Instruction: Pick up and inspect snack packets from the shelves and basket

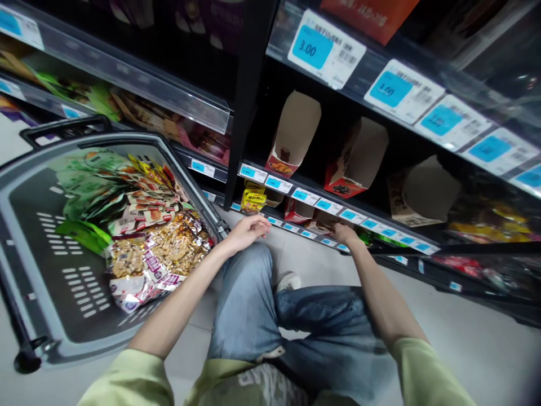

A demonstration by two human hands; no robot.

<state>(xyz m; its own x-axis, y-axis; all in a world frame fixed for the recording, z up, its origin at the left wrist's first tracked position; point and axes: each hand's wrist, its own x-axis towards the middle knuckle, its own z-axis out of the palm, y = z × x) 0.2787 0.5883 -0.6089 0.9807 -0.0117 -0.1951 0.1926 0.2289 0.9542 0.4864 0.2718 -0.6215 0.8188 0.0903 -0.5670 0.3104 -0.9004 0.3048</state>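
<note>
My left hand (250,232) is just above my bent knee, close to the yellow snack packets (254,198) on the bottom shelf. Its fingers are loosely extended, and nothing shows in them. My right hand (345,233) reaches to the bottom shelf beside a low open carton (323,221). The fingers of that hand are hidden at the shelf front, so what they touch does not show. A red open carton (298,211) sits between the two hands. Left of me stands a grey shopping basket (31,248) holding green packets (91,186) and clear bags of brown snacks (173,242).
Tall open cartons (296,127) stand on the shelf above my hands. Price-tag rails (327,208) run along the shelf edges, and a dark upright post (249,84) divides the shelving. An upper shelf edge (393,93) juts out at right.
</note>
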